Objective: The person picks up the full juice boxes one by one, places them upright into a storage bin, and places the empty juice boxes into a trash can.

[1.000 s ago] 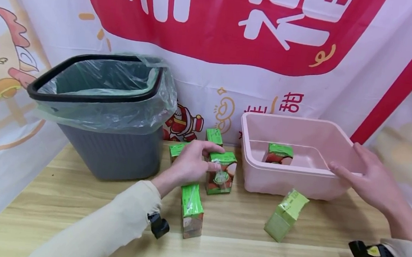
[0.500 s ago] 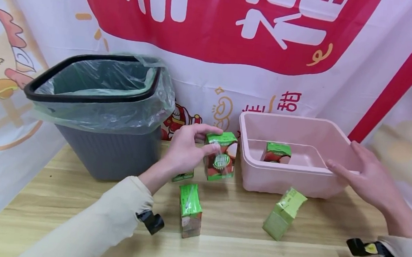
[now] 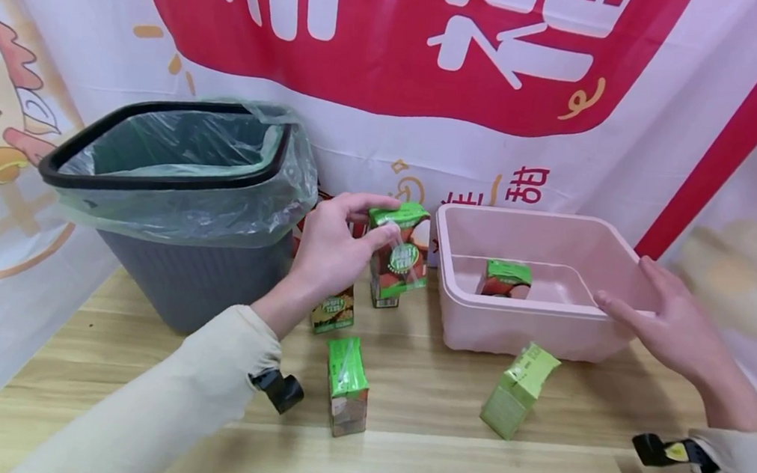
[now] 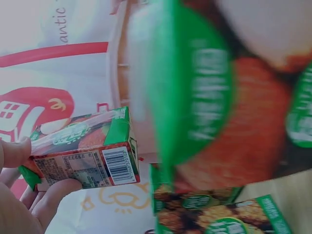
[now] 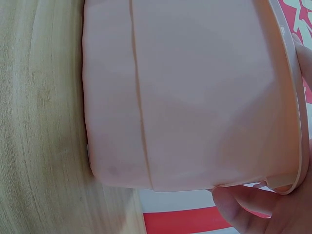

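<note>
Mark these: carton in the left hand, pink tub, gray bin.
carton point(image 3: 404, 257): head view, printed front face.
pink tub point(image 3: 532, 330): head view, outer front wall.
gray bin point(image 3: 195, 280): head view, front wall below the bag.

Six cartons point(image 3: 405, 263), one tub point(image 3: 526, 330), one bin point(image 3: 189, 276)

From far away I am seeing a wooden table point(image 3: 439, 471). A gray bin point(image 3: 195, 277), a pink tub point(image 3: 508, 329), a pale green box point(image 3: 519, 391), a green-topped box point(image 3: 347, 388), a brown box point(image 3: 333, 312) and another box point(image 3: 385, 302) are sitting there.
</note>
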Tool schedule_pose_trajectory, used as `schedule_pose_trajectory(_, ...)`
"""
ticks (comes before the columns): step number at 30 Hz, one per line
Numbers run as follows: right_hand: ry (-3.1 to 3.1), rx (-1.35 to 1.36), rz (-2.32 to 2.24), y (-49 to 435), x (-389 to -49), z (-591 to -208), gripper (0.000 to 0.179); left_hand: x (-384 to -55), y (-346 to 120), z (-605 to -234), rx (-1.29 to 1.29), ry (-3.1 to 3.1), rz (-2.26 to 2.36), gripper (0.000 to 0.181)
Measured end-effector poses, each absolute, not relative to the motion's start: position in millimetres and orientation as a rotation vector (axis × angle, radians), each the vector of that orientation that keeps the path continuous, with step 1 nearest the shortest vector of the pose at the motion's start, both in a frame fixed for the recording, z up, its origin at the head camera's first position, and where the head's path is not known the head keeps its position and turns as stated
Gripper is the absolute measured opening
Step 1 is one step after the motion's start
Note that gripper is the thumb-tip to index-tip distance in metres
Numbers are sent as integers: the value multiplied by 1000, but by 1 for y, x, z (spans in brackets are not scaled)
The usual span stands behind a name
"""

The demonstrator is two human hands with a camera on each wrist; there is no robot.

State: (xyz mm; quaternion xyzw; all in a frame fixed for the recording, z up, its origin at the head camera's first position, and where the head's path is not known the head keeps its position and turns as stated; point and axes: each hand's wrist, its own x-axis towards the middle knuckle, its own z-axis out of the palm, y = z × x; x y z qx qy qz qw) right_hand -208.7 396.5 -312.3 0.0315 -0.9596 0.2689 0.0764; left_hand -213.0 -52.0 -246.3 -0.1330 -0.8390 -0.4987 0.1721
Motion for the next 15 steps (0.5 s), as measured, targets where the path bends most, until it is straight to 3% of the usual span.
schedule_pose_trajectory(15,-2876,77,801,396,-208,-312,102,-224,-24,-226,-240,-2263,-1554,29)
